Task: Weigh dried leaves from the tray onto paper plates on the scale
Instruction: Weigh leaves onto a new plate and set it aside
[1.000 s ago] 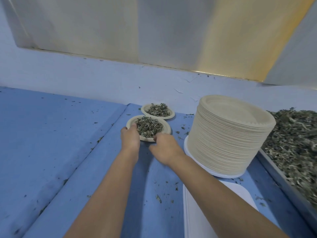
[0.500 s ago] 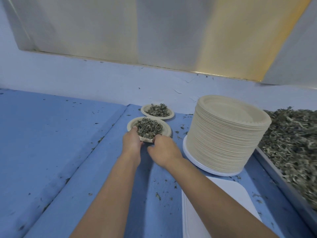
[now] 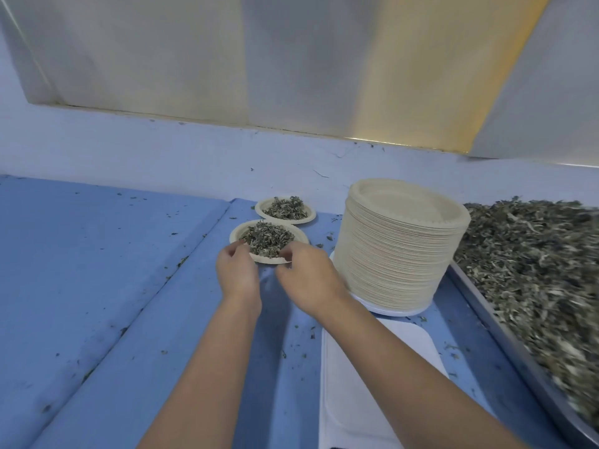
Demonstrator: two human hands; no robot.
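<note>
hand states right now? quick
Left hand: grips the near plate at its rim.
Right hand: pinches the same rim.

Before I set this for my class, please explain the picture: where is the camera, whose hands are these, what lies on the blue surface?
No machine here. A camera on a person's head looks down at their bare hands. The left hand and right hand grip the near rim of a paper plate of dried leaves; a second filled plate lies behind it. Rightward stand a tall stack of empty plates and a metal tray of loose leaves. The white slab nearest may be the scale.
</note>
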